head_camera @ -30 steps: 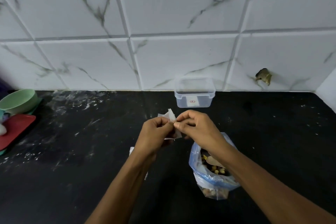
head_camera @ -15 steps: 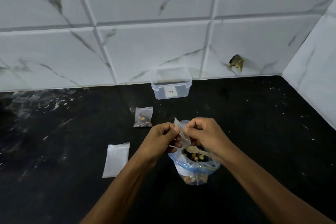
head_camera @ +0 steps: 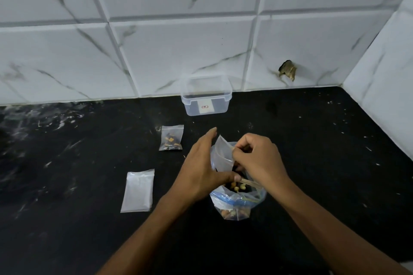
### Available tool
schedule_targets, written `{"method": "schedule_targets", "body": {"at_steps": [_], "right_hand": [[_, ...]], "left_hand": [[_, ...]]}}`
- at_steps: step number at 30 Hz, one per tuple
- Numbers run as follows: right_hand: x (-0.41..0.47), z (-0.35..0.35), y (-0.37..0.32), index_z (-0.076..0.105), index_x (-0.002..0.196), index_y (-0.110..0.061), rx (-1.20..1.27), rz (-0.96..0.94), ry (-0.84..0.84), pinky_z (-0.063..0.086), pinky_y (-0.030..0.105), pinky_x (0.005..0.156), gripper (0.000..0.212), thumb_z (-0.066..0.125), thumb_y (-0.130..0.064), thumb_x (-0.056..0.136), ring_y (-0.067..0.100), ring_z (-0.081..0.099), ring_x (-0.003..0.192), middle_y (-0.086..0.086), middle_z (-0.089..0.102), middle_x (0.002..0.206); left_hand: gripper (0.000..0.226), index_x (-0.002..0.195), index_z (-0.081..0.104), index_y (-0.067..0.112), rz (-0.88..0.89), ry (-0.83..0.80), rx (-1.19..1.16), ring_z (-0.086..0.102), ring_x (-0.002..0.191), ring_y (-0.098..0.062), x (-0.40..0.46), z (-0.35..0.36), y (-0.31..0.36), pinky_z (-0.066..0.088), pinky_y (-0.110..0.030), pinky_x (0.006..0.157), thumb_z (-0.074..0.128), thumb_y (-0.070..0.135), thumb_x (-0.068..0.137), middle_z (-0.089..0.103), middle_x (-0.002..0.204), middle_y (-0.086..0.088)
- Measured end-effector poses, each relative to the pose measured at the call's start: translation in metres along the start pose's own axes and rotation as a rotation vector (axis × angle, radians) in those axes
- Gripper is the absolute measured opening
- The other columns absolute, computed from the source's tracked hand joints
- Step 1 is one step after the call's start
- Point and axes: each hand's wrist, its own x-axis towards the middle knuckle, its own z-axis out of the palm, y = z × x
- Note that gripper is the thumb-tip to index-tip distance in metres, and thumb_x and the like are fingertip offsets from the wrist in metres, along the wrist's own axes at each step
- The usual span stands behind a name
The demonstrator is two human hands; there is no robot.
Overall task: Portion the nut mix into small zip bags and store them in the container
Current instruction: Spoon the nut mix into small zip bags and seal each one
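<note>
1. Black table (head_camera: 312,163); clear container (head_camera: 206,98) at the back against the tile wall.
2. Big nut mix bag (head_camera: 238,204) stands open below both hands.
3. Right hand (head_camera: 257,161) grip pinches empty small zip bag (head_camera: 223,154); left hand (head_camera: 201,167) fingers straight, touching it.
4. Filled bag (head_camera: 171,137) and empty bag (head_camera: 138,191) lie left.

Home kitchen, black countertop (head_camera: 312,163), marble-tiled backsplash (head_camera: 178,51)

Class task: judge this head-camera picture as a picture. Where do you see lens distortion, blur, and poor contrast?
Head view: wide-angle bending bows the grout lines of the tiled wall; its left edge is smeared soft; the clear container and the empty small bag between the hands fade against their backgrounds; light is dim and even, without hard shadows.
</note>
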Motion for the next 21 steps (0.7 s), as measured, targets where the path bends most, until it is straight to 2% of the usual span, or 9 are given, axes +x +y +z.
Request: {"method": "schedule_targets", "body": {"at_steps": [2,5,7,9,11,13,16,18,21], "right_hand": [[0.001,-0.002,-0.003,0.063,0.08,-0.018,0.04,0.011,-0.023,0.053,0.02,0.06,0.008,0.065,-0.011,0.084,0.007,0.066,0.066,-0.001,0.067,0.077],[0.003,-0.004,-0.001,0.066,0.081,-0.017,0.158,0.04,-0.049,0.055,0.019,0.059,0.008,0.065,-0.01,0.085,0.008,0.069,0.065,0.002,0.07,0.077],[0.004,-0.009,0.003,0.068,0.083,-0.017,0.238,0.049,-0.079,0.058,0.026,0.067,0.007,0.063,-0.013,0.087,0.011,0.071,0.072,0.002,0.072,0.08],[0.006,-0.014,0.011,0.069,0.087,-0.017,0.28,0.056,-0.116,0.058,0.027,0.069,0.011,0.06,-0.017,0.092,0.011,0.071,0.077,0.001,0.072,0.083],[0.011,-0.017,0.027,0.068,0.089,-0.023,0.047,0.008,-0.142,0.055,0.022,0.066,0.011,0.058,-0.022,0.094,0.006,0.068,0.074,-0.004,0.069,0.082],[0.015,-0.012,0.046,0.067,0.095,-0.029,-0.375,-0.046,-0.24,0.054,0.023,0.068,0.008,0.058,-0.028,0.093,0.003,0.063,0.072,-0.008,0.065,0.083],[0.014,0.003,0.067,0.063,0.103,-0.025,-0.775,-0.097,-0.404,0.053,0.027,0.077,0.014,0.058,-0.033,0.092,0.006,0.058,0.083,-0.005,0.059,0.098],[0.011,0.012,0.07,0.061,0.108,-0.02,-0.948,-0.154,-0.444,0.051,0.029,0.08,0.021,0.058,-0.034,0.092,0.012,0.056,0.092,0.0,0.056,0.107],[0.012,0.019,0.069,0.06,0.11,-0.018,-1.013,-0.202,-0.412,0.051,0.031,0.082,0.02,0.056,-0.029,0.093,0.016,0.056,0.096,0.003,0.057,0.111]], "left_hand": [[0.103,0.149,0.032,0.028,0.044,0.065,0.006,0.041,0.135,-0.008,0.002,0.006,0.001,0.04,-0.035,0.112,0.089,0.041,0.064,0.045,0.148,0.008],[0.058,0.116,0.053,0.039,0.123,0.166,-0.141,0.059,0.106,-0.003,0.002,0.009,0.002,0.053,-0.028,0.091,0.087,0.032,0.069,0.063,0.111,0.011],[0.051,0.11,0.054,0.041,0.16,0.179,-0.21,0.062,0.102,-0.003,0.0,0.008,0.0,0.053,-0.022,0.085,0.086,0.028,0.072,0.064,0.105,0.014],[0.049,0.112,0.056,0.038,0.175,0.18,-0.234,0.062,0.104,-0.004,-0.001,0.005,-0.006,0.053,-0.021,0.085,0.085,0.027,0.075,0.063,0.107,0.018],[0.051,0.117,0.055,0.037,0.161,0.185,-0.25,0.061,0.108,-0.005,-0.003,0.002,-0.014,0.053,-0.024,0.087,0.084,0.031,0.075,0.061,0.111,0.019],[0.056,0.12,0.052,0.039,0.134,0.186,-0.261,0.06,0.111,-0.005,-0.008,-0.001,-0.023,0.054,-0.027,0.087,0.082,0.041,0.073,0.06,0.115,0.019],[0.06,0.122,0.048,0.044,0.087,0.159,-0.294,0.058,0.112,-0.003,-0.019,-0.002,-0.029,0.054,-0.023,0.083,0.076,0.053,0.069,0.056,0.116,0.026],[0.061,0.121,0.047,0.045,0.067,0.151,-0.312,0.058,0.112,-0.001,-0.027,0.001,-0.032,0.053,-0.019,0.083,0.074,0.055,0.068,0.055,0.115,0.028],[0.06,0.119,0.047,0.046,0.023,0.14,-0.41,0.058,0.111,-0.001,-0.032,0.007,-0.033,0.051,-0.016,0.084,0.075,0.051,0.066,0.056,0.111,0.028]]}}
